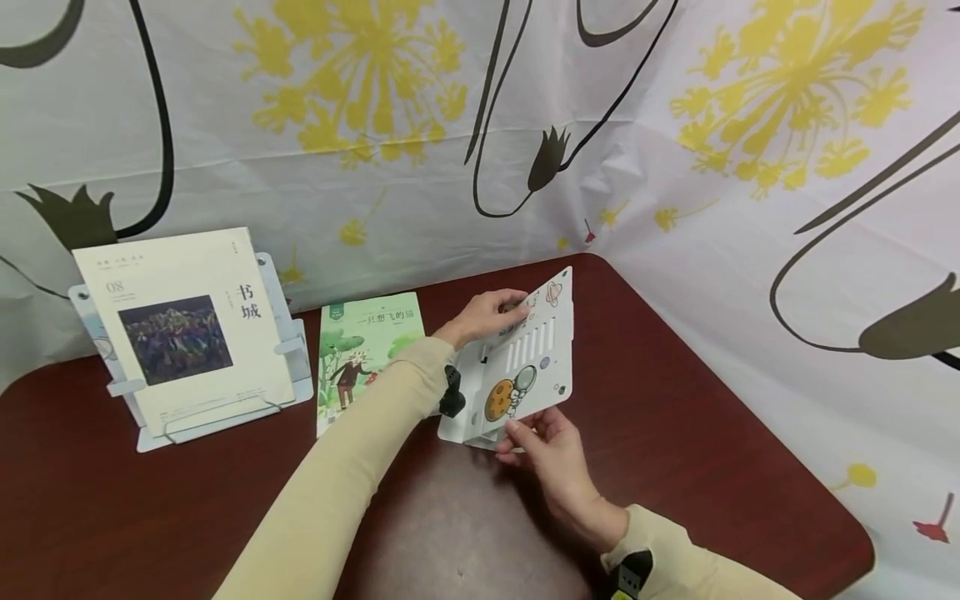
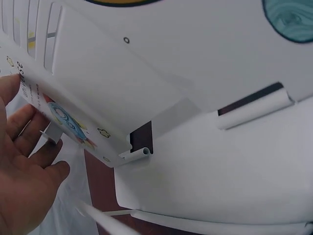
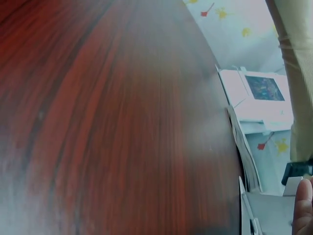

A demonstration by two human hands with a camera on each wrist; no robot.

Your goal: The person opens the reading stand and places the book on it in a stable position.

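Note:
A white folding book stand (image 1: 555, 367) with cartoon space prints and a row of slots is tilted up above the table, right of the middle in the head view. My left hand (image 1: 480, 318) grips its upper left edge. The left wrist view shows that hand's fingers (image 2: 27, 132) around the printed panel, with rolled hinges and cutouts in the white plates (image 2: 234, 166). At the stand's lower edge, my right hand (image 1: 553, 462) pinches it between thumb and fingers. Only a fingertip (image 3: 303, 205) of the right hand shows in the right wrist view, beside the stand's plate (image 3: 274, 210).
A green picture book (image 1: 408, 321) lies left of the stand, partly behind my left sleeve. Farther left, a second stand (image 1: 300, 367) holds a cream book (image 1: 262, 367) upright. The dark red table (image 1: 675, 433) meets a white patterned cloth (image 1: 420, 208) behind and on the right.

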